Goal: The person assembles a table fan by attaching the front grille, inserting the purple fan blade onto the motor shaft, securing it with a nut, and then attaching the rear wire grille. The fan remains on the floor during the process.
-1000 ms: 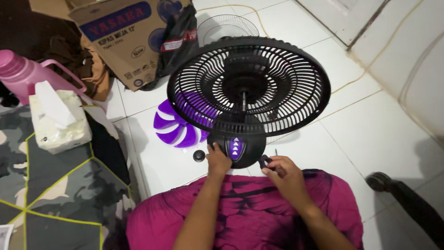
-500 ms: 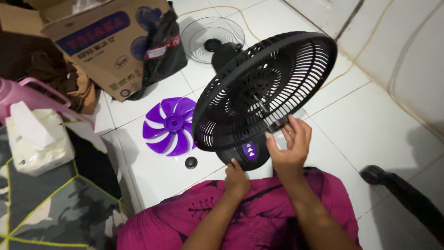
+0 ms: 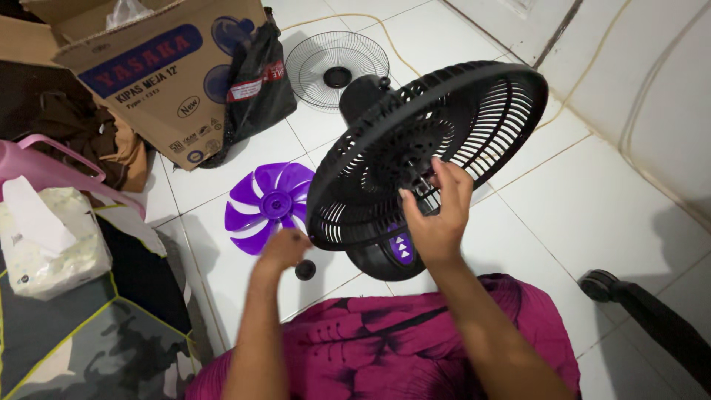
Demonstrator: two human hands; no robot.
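- At frame centre, the right hand (image 3: 437, 215) pinches the hub of the tilted black fan guard (image 3: 474, 111).
- Lower left of it, the left hand (image 3: 284, 248), blurred, grip loosely curled and empty, hovers over the purple fan blade (image 3: 259, 204) and small black cap (image 3: 304, 270) on the floor.

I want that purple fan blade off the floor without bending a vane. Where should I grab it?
Judging by its pose, grip the purple fan blade at its round central hub, from above. It lies flat on the white tile floor; the hub looks thicker than the thin vanes.

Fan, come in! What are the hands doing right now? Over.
Right hand fingers at the hub of the black rear grille. Left hand open, over the purple blade, beside a small black cap. Nothing blocking.
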